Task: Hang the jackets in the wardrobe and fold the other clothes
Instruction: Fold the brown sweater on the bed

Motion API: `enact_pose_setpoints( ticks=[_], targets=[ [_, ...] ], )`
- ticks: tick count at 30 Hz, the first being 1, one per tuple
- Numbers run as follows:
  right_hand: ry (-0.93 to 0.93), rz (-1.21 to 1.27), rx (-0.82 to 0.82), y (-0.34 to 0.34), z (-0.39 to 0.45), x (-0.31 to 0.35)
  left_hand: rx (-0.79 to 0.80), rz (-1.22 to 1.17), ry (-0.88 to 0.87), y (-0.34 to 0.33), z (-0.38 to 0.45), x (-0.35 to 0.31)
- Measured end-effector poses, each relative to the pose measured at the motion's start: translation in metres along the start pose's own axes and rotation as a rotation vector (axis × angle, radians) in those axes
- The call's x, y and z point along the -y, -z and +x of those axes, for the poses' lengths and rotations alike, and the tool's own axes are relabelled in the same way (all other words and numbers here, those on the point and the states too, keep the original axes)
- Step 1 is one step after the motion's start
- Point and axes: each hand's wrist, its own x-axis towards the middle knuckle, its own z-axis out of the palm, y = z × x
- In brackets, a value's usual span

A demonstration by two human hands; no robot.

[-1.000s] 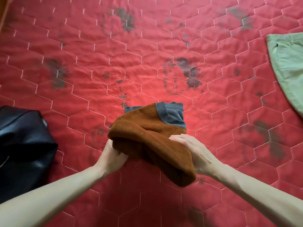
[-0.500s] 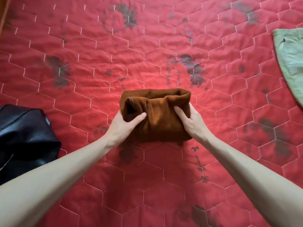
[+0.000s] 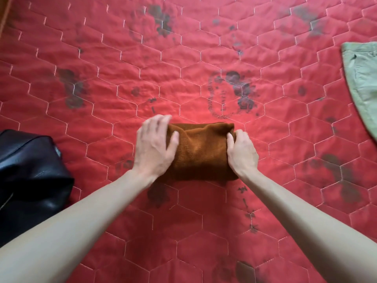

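Note:
A brown fleece garment (image 3: 201, 152) lies folded into a compact bundle on the red quilted bedspread (image 3: 183, 58). My left hand (image 3: 156, 146) rests over its left end with the fingers spread and a little blurred, thumb on the fabric. My right hand (image 3: 241, 153) presses against the right end, its fingers curled around the edge of the bundle. A black leather jacket (image 3: 28, 176) lies crumpled at the left edge of the view.
A pale green garment (image 3: 363, 82) lies at the right edge of the bedspread. The bedspread has white hexagon stitching and dark faded print patches. A strip of wood shows in the top left corner.
The brown garment was folded over so its grey ribbed hem is hidden, then set down flat. My left hand has opened and moved up over the left end.

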Motion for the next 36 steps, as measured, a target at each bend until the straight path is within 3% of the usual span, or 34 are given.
enact_pose_setpoints(
  ticks=[2,4,6,8,11,16,19,21,23,26,29,31,33,36],
  targets=[
    [0.218,-0.068,-0.173,0.001,0.002,0.000,0.161,0.200,-0.217,-0.002,0.011,0.005],
    [0.557,-0.115,-0.290,0.007,0.005,0.000,0.273,0.378,-0.357,-0.003,0.022,0.004],
    [0.859,-0.202,-0.230,0.014,0.008,0.004,0.380,0.464,-0.446,0.000,0.030,0.000],
    [0.973,-0.313,-0.101,0.016,0.015,0.009,0.451,0.507,-0.471,0.002,0.034,0.000],
    [0.938,-0.363,-0.081,0.012,0.030,0.008,0.414,0.532,-0.442,0.002,0.036,0.002],
    [0.732,-0.397,-0.214,-0.002,0.055,0.004,0.135,0.608,-0.285,0.002,0.054,0.010],
    [0.723,-0.437,-0.203,-0.012,0.065,0.009,0.016,0.575,-0.267,-0.009,0.056,-0.009],
    [0.760,-0.464,-0.198,-0.013,0.072,0.010,0.052,0.338,-0.364,-0.018,0.047,-0.026],
    [0.767,-0.486,-0.196,-0.013,0.075,0.010,0.203,0.238,-0.413,-0.029,0.030,-0.028],
    [0.708,-0.550,-0.235,-0.012,0.072,0.021,0.367,0.275,-0.234,-0.040,0.016,-0.014],
    [0.694,-0.393,-0.245,-0.013,0.054,0.040,0.373,0.299,-0.172,-0.049,0.018,-0.010],
    [0.707,-0.185,-0.074,-0.015,0.030,0.048,0.377,0.278,-0.174,-0.050,0.020,-0.009],
    [0.670,-0.129,0.064,-0.024,0.008,0.043,0.368,0.251,-0.190,-0.050,0.020,-0.006],
    [0.483,-0.169,0.001,-0.036,-0.003,0.025,0.285,0.182,-0.172,-0.052,0.012,-0.004]
  ],
)
